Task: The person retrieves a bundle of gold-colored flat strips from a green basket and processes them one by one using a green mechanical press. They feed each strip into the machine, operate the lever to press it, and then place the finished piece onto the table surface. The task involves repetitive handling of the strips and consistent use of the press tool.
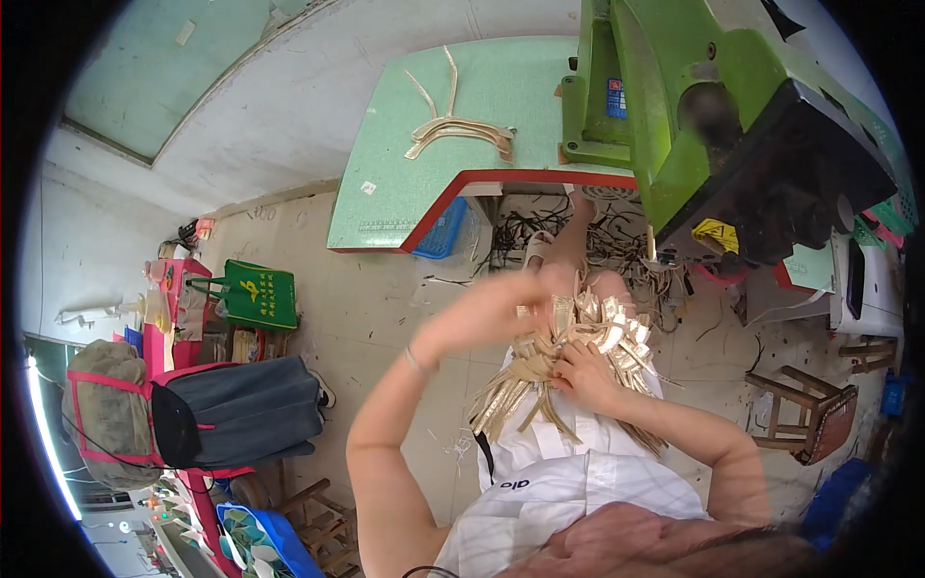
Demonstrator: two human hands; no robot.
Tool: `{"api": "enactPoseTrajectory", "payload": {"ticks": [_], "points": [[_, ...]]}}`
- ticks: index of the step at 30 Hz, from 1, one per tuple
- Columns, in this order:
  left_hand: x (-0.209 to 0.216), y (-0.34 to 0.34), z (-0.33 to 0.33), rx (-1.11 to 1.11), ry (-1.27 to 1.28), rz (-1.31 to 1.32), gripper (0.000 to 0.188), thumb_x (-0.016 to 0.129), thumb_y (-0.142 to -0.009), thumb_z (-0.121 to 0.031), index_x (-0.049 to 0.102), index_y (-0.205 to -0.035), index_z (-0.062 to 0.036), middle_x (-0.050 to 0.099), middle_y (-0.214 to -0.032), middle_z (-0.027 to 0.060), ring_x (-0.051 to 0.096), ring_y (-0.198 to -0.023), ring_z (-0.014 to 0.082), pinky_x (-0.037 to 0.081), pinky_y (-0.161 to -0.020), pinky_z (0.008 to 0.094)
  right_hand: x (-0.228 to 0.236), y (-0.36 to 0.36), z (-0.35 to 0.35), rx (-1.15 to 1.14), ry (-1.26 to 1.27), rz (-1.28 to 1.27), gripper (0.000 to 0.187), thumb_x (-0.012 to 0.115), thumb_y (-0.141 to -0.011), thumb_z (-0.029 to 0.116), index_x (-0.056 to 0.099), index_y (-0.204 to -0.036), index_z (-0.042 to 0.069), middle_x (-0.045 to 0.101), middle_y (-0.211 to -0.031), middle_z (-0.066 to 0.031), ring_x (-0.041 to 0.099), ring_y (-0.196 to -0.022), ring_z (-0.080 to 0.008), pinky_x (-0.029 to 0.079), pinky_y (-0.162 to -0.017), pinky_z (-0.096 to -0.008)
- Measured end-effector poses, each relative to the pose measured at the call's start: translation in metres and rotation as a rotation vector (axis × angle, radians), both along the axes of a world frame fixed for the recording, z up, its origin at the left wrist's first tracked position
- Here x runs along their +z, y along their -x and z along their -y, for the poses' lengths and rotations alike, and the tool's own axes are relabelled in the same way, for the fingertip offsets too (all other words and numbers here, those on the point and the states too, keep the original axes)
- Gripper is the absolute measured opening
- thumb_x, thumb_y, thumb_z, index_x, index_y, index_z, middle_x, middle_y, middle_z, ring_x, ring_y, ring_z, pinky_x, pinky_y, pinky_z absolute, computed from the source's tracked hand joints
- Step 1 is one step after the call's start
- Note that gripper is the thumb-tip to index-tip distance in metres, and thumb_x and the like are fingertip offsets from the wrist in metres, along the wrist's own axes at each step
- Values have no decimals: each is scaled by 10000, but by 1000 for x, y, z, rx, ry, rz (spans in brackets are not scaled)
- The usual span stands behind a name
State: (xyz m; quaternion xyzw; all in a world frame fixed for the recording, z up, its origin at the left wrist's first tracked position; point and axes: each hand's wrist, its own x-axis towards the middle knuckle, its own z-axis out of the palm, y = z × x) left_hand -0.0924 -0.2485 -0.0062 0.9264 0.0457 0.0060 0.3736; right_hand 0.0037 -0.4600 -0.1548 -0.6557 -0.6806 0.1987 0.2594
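Observation:
A loose heap of metallic gold strips lies across my lap, over white clothing, with its ends fanning out to both sides. My right hand rests on the middle of the heap, its fingers closed on some of the strips. Motion smears my left hand, which is raised just above the heap's far left side; its fingers are not clear. On the mint-green table ahead lie several curved gold pieces, two of their narrow ends pointing away from me.
A green machine with a dark head stands at the far right. Dark scraps litter the floor beneath the table, near a blue basket. Left are a green bag and a person in grey-blue clothing. A wooden stool stands right.

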Motion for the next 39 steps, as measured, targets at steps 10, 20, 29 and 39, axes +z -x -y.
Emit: {"api": "enactPoseTrajectory", "payload": {"ticks": [10,20,29,39], "points": [[-115,37,67,43,-364,-8,266,688,-702,-207,593,-915,-81,532,-957,78,524,-960,271,447,-811,378,1,2,29,-124,-25,-35,210,672,-743,170,595,-907,64,538,-928,-84,484,-958,-263,360,-835,-391],[-75,22,57,17,782,-320,259,595,-902,-249,602,-780,-22,573,-651,3,487,-582,65,375,-528,232,67,-20,52,-186,431,-1276,159,565,-919,201,560,-900,43,537,-734,-1,463,-603,-76,350,-544,-223],[6,-16,74,88,1246,-212,211,554,-929,-186,658,-869,-12,591,-663,-3,458,-559,28,338,-488,186,198,-95,49,-221,565,-1012,227,614,-890,239,662,-959,28,579,-696,41,487,-593,-53,440,-553,-223],[30,-81,103,378,1005,199,232,545,-933,-150,679,-894,34,659,-775,32,492,-638,19,406,-575,170,307,-190,-17,17,549,30,261,695,-794,327,684,-826,69,620,-697,-16,561,-664,-120,437,-625,-283]]}}
